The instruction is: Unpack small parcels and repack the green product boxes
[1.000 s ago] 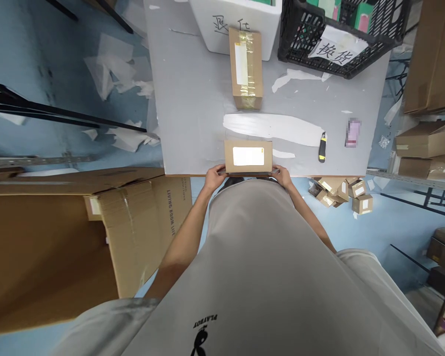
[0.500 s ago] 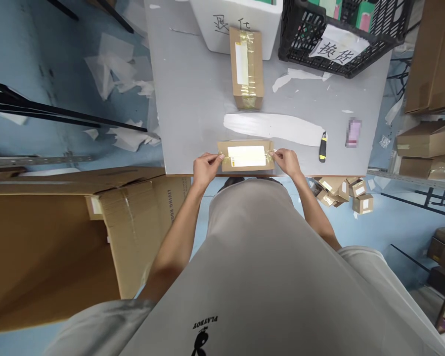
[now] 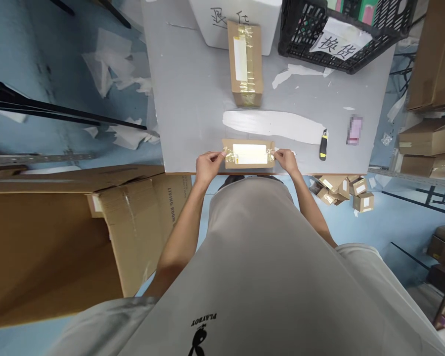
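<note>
A small cardboard box (image 3: 228,164) with a white label and clear tape lies at the front edge of the table. My left hand (image 3: 207,166) pinches its left end between thumb and fingers. At the right end, my right hand (image 3: 287,161) has its fingertips closed on the same box. Just beyond it is a long white strip (image 3: 270,123), and a black and yellow utility knife (image 3: 323,145) lies at the strip's right end. A second taped cardboard box (image 3: 254,64) lies farther back.
A white bin (image 3: 207,32) and a black plastic crate (image 3: 300,37), both with handwriting, stand at the back of the grey table (image 3: 185,99). A blurred pink item (image 3: 354,130) lies at right. A big open carton (image 3: 137,232) is at lower left; small boxes (image 3: 363,201) lie on the floor.
The small box has shifted slightly right between my hands, and its top now faces up more squarely. Both hands stay at its ends; the view has moved a little.
</note>
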`<move>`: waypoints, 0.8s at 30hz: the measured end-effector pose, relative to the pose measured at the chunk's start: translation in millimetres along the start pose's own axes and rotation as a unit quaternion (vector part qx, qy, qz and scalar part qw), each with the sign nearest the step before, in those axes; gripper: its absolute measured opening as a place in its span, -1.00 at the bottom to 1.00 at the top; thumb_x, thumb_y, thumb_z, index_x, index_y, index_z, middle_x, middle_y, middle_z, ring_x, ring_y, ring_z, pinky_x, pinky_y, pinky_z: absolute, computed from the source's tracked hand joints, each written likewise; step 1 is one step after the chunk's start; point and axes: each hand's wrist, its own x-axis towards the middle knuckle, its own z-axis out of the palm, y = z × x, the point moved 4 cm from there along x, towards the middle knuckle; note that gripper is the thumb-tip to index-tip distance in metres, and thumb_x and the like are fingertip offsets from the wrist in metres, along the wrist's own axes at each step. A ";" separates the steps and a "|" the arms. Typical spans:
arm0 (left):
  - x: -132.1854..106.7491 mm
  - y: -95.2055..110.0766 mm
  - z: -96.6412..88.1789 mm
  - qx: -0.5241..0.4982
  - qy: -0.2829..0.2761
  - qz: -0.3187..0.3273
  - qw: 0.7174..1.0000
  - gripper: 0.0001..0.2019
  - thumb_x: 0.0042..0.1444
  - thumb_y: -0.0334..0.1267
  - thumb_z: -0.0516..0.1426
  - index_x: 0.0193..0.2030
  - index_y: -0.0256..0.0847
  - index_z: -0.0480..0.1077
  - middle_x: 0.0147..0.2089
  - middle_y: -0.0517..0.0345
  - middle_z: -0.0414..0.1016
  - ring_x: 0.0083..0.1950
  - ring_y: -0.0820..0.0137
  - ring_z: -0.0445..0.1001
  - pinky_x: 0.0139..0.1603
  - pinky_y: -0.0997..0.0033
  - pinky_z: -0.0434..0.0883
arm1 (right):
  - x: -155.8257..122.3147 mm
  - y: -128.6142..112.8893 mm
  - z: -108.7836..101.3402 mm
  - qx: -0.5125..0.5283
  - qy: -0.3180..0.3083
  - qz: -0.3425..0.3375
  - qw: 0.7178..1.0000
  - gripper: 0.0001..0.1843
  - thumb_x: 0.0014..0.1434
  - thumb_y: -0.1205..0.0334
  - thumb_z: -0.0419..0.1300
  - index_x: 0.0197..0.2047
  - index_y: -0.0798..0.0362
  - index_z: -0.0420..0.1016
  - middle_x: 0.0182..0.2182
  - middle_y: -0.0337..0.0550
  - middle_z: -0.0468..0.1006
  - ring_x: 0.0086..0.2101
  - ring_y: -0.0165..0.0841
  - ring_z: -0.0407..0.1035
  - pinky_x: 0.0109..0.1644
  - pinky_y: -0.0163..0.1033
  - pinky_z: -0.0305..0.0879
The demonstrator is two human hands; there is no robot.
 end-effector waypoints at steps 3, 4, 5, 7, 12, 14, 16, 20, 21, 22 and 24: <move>-2.6 8.3 8.0 -0.043 -0.024 0.021 0.999 -0.56 0.44 0.16 0.40 0.01 -0.22 0.83 0.04 -0.08 0.83 0.15 0.04 0.76 0.28 0.15 0.67 | -2.6 21.0 -12.3 0.004 0.037 0.034 0.999 -0.53 0.55 -0.14 0.33 -0.21 0.04 0.84 -0.17 0.01 0.88 -0.11 -0.10 0.70 0.06 -0.12 0.53; -1.0 9.7 11.5 -0.051 -0.022 0.018 0.998 -0.55 0.44 0.16 0.40 0.08 -0.23 0.82 0.12 -0.11 0.82 0.21 0.04 0.76 0.31 0.15 0.67 | -3.0 27.9 -16.9 0.005 0.050 0.050 0.998 -0.58 0.54 -0.08 0.34 -0.19 0.04 0.85 -0.14 0.03 0.89 -0.08 -0.08 0.72 0.09 -0.11 0.54; 1.4 10.4 15.5 -0.054 -0.017 0.008 0.998 -0.55 0.43 0.13 0.42 0.14 -0.24 0.81 0.21 -0.15 0.81 0.28 0.02 0.74 0.35 0.13 0.66 | -3.4 34.3 -21.7 0.004 0.062 0.066 0.996 -0.62 0.53 -0.04 0.34 -0.16 0.04 0.86 -0.10 0.05 0.90 -0.05 -0.06 0.72 0.13 -0.08 0.56; 6.7 10.7 26.1 -0.048 -0.015 -0.027 0.998 -0.53 0.36 0.04 0.48 0.21 -0.28 0.78 0.32 -0.23 0.78 0.36 -0.04 0.72 0.43 0.04 0.64 | -4.6 44.3 -32.6 0.000 0.091 0.096 0.991 -0.69 0.51 0.05 0.36 -0.09 0.04 0.88 -0.03 0.11 0.90 -0.01 -0.01 0.73 0.21 -0.01 0.58; 7.0 21.0 61.0 -0.092 -0.100 -0.068 0.988 -0.57 0.29 0.03 0.55 0.08 -0.29 0.81 0.17 -0.18 0.85 0.28 -0.09 0.77 0.46 -0.03 0.65 | -21.0 37.9 -55.8 0.040 0.172 0.070 0.982 -0.56 0.59 -0.03 0.29 0.11 0.14 0.87 0.14 0.24 0.86 0.03 0.03 0.72 0.29 0.06 0.59; 3.4 28.8 71.1 -0.119 -0.115 -0.063 0.984 -0.51 0.27 0.16 0.57 0.01 -0.27 0.81 0.08 -0.15 0.87 0.21 -0.06 0.79 0.40 -0.01 0.68 | -31.8 22.2 -55.5 0.074 0.169 0.026 0.983 -0.41 0.62 -0.25 0.27 0.11 0.13 0.86 0.12 0.21 0.86 0.07 0.02 0.72 0.28 0.03 0.62; -0.2 36.3 78.3 -0.133 -0.123 -0.064 0.981 -0.45 0.25 0.28 0.56 -0.06 -0.26 0.81 -0.01 -0.14 0.87 0.14 -0.04 0.80 0.32 0.03 0.71 | -42.1 4.4 -49.7 0.093 0.150 0.003 0.984 -0.29 0.57 -0.45 0.28 0.10 0.09 0.85 0.12 0.17 0.84 0.07 0.01 0.72 0.25 0.01 0.64; -10.5 52.1 77.4 -0.127 -0.114 -0.056 0.984 -0.41 0.22 0.32 0.56 -0.13 -0.27 0.80 -0.08 -0.14 0.85 0.08 -0.02 0.81 0.21 0.07 0.73 | -55.5 -23.6 -37.0 0.070 0.127 0.003 0.989 -0.20 0.49 -0.56 0.33 0.18 0.07 0.81 0.22 0.16 0.74 0.04 -0.03 0.71 0.25 0.01 0.65; -14.4 56.4 73.4 -0.124 -0.111 -0.051 0.985 -0.41 0.21 0.31 0.57 -0.11 -0.28 0.80 -0.08 -0.15 0.85 0.07 -0.02 0.81 0.19 0.08 0.73 | -57.2 -28.6 -34.9 0.061 0.122 -0.001 0.991 -0.21 0.50 -0.55 0.33 0.19 0.07 0.81 0.21 0.17 0.73 0.07 -0.02 0.71 0.27 0.02 0.64; -18.8 60.6 68.0 -0.120 -0.106 -0.045 0.986 -0.41 0.20 0.30 0.59 -0.09 -0.29 0.80 -0.08 -0.15 0.85 0.06 -0.02 0.81 0.16 0.10 0.73 | -58.5 -32.9 -32.8 0.055 0.114 -0.009 0.992 -0.22 0.51 -0.54 0.34 0.19 0.07 0.81 0.19 0.17 0.73 0.11 0.01 0.69 0.30 0.02 0.62; -27.0 68.0 53.7 -0.104 -0.088 -0.031 0.990 -0.44 0.20 0.25 0.59 -0.06 -0.29 0.80 -0.09 -0.12 0.85 0.01 0.02 0.81 0.10 0.14 0.73 | -59.6 -39.8 -27.1 0.059 0.091 -0.028 0.994 -0.27 0.52 -0.50 0.34 0.13 0.06 0.83 0.11 0.15 0.76 0.16 0.05 0.66 0.33 0.03 0.61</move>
